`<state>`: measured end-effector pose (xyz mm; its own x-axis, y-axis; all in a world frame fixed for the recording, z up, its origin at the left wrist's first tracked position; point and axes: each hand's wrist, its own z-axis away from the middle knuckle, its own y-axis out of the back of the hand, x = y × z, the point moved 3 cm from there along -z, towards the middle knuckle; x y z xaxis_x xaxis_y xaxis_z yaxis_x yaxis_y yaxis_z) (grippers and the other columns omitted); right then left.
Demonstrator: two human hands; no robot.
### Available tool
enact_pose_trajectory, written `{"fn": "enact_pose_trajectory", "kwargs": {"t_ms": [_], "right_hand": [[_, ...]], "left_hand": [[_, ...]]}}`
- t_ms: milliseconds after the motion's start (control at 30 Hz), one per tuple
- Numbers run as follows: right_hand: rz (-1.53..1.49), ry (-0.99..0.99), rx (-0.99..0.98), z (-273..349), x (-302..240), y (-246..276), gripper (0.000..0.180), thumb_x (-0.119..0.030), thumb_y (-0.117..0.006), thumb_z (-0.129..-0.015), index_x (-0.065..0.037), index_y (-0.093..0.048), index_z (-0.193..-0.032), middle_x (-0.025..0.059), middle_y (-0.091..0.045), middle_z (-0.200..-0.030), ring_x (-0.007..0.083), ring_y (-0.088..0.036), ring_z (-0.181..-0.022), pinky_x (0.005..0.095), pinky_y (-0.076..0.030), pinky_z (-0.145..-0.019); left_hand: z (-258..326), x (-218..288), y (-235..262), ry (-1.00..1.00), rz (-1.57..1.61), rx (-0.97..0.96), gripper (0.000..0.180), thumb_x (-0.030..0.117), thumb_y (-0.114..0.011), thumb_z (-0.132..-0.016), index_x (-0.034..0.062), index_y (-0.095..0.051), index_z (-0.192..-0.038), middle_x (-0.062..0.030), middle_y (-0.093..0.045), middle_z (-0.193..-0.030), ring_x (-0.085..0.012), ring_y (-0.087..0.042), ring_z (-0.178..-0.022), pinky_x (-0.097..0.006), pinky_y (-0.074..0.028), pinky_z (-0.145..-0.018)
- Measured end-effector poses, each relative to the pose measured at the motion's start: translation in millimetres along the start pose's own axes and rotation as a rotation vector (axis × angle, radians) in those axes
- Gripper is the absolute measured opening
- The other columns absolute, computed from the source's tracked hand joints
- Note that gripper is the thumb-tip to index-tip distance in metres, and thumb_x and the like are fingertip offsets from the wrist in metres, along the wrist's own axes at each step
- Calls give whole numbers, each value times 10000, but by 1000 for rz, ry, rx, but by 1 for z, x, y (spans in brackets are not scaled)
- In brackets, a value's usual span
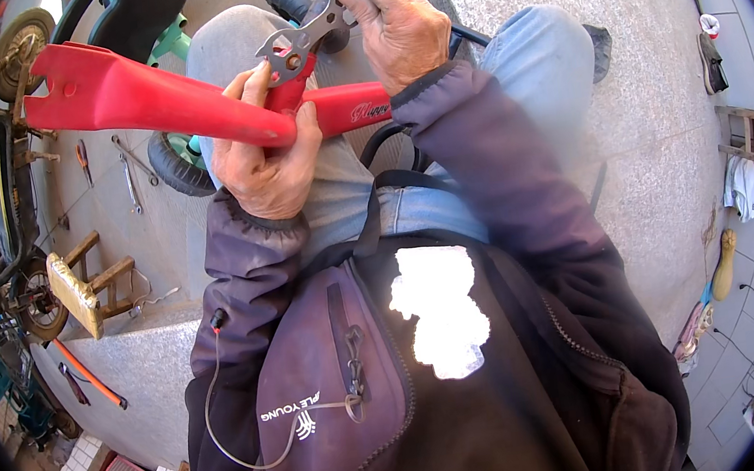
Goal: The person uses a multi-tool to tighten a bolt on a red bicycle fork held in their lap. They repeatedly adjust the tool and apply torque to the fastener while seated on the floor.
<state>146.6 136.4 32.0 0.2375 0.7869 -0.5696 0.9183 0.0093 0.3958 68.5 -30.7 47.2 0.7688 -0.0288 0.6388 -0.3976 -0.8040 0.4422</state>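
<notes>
Logging what I see from the head view, item by item:

Left hand: my left hand (268,159) is clenched around the red frame piece (148,99), fingers wrapped over its top near the middle, thumb side toward me.

Right hand: my right hand (395,24) is grasping the flat metal multi-wrench (303,37) by its far end, fingers curled over it.

Red frame piece: long red moulded part, lying across my lap from far left to centre; its left end is forked with a notch, its right end passes under my right wrist.

Multi-wrench: grey flat tool with several cut-out holes; its near end sits against the red frame piece just above my left thumb.

Knees: blue-grey trousers (523,51), both knees raised beneath the red part.

Small wheel: black tyre (176,165) on the ground just left of my left knee, partly hidden by the red part.

Loose tools: two spanners (132,170) lying on the pavement, left of the wheel.

Wooden stool: small stool (90,287) on its side, near left, beside a bicycle wheel (36,307).

Clothing: purple jacket (321,400) with a zip pocket, filling the near centre.

Ground: speckled stone paving (660,110), right side.
</notes>
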Motion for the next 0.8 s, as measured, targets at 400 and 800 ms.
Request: {"fn": "enact_pose_trajectory", "kwargs": {"t_ms": [400, 800], "right_hand": [[-195, -158, 23, 19, 8, -9, 229, -165, -705, -819, -101, -643, -1030, 103, -649, -858, 267, -667, -713, 334, -531, -606], [-1, 0, 6, 0, -1, -3, 241, -239, -713, -809, -135, -654, -1017, 75, -648, -834, 261, -651, -653, 341, -506, -548]], "left_hand": [[-2, 3, 0, -6, 0, -9, 528, -18, -701, -749, -9, -545, -1253, -165, -551, -1173, -240, -591, -1007, -341, -506, -844], [2, -1, -1, 5, -20, 20, 495, -6, -713, -741, -16, -572, -1215, -166, -569, -1129, -230, -591, -970, -329, -499, -830]]}}
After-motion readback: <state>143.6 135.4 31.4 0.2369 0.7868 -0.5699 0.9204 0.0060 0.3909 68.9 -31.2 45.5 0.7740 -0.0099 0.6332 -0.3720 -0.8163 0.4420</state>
